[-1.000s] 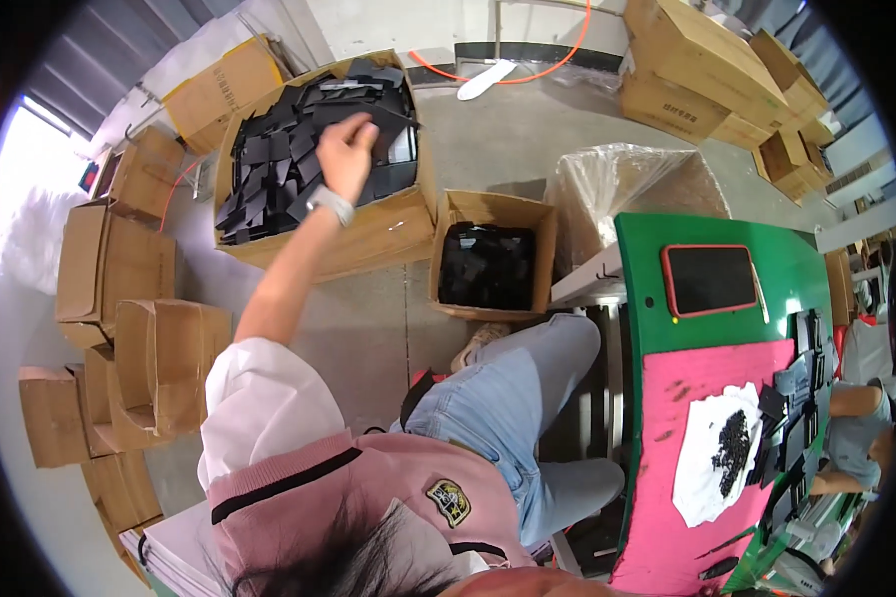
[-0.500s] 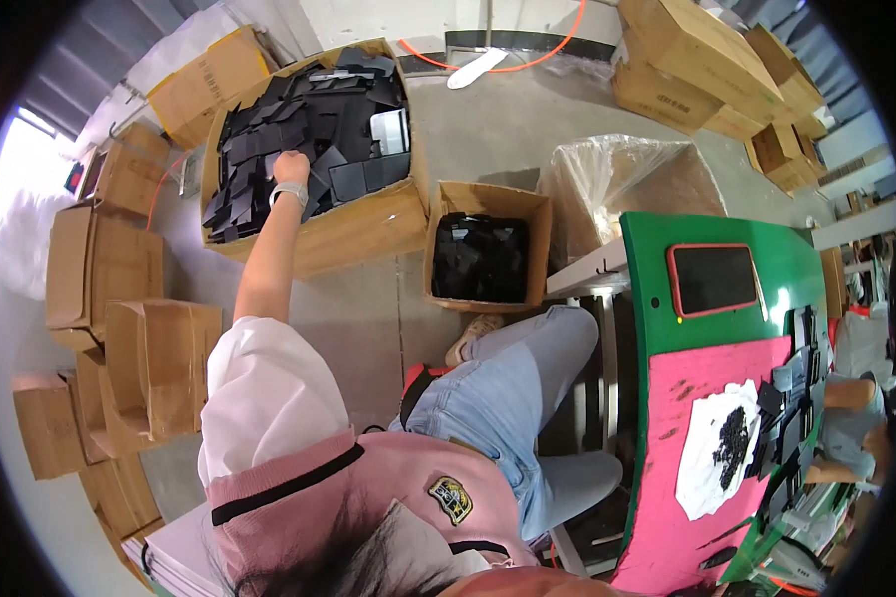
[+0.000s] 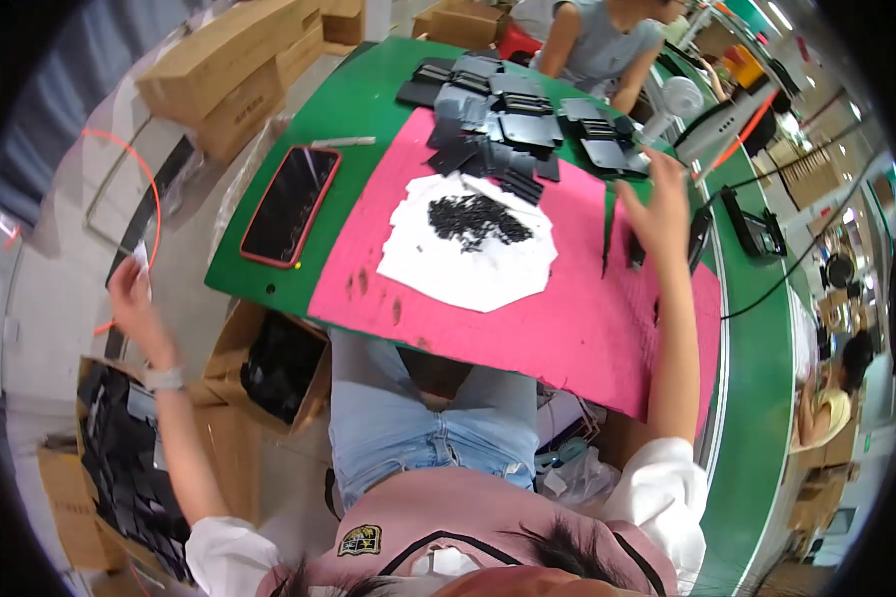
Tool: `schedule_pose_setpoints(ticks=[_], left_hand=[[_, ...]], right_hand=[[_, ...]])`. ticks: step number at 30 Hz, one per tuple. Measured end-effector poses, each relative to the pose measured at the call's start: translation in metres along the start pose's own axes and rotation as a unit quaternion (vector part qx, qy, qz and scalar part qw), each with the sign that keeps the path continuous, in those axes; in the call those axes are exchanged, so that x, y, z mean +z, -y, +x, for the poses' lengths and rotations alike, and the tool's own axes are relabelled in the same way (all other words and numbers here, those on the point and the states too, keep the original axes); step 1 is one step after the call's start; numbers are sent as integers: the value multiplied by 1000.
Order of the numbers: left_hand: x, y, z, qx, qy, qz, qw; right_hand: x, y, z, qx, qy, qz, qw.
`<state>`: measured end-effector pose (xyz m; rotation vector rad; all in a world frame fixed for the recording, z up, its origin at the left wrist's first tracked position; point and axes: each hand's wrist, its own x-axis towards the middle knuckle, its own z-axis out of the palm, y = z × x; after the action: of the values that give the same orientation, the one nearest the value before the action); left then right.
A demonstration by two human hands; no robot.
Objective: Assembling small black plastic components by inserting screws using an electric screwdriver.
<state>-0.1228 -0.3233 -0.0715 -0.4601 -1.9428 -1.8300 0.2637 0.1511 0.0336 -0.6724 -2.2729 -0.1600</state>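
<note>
Flat, rectangular black and dark-grey panels [image 3: 528, 129] lie in overlapping stacks on the far part of a green worktop [image 3: 368, 90], the nearest ones resting on a thick pink sheet [image 3: 567, 338]. In the middle of that sheet, a crumpled white sheet [image 3: 448, 284] carries a loose heap of small, thin black pieces [image 3: 478, 221].

Below the worktop on the left, a large brown cardboard carton [image 3: 229, 448] is filled with overlapping flat black pieces [image 3: 119, 438]. Just beside it, nearer the worktop, a smaller brown cardboard carton [image 3: 227, 348] holds a glossy dark mass [image 3: 284, 368], too indistinct to name piece by piece.

The left hand [image 3: 137, 298], with a pale band at its wrist, is raised beyond the large carton, well apart from the worktop, arm stretched far to the left. Its fingers are bent; a whitish strip [image 3: 140, 261] shows at their tips, and I cannot tell whether the grip has it or it lies behind.

The right hand [image 3: 657, 204] hangs over the right side of the pink sheet, its grip loose, fingers spread, with nothing visible in it, near the right-hand panels.
</note>
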Motion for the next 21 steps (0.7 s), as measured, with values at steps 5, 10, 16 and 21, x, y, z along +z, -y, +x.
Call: schedule_pose_setpoints(ticks=[5,10,16,21], left_hand=[[186,-115,-44,21,185,-191,964],[269,-177,-92,45,357,-299,884],[314,-185,-100,-48,506,-233,829],[329,-194,-115,-292,601,-228,708]], right_hand=[[71,-22,27,82,91,-195,973],[106,-51,30,174,95,-89,976],[75,-49,30,108,-120,47,986],[43,34,25,-65,-133,152,977]])
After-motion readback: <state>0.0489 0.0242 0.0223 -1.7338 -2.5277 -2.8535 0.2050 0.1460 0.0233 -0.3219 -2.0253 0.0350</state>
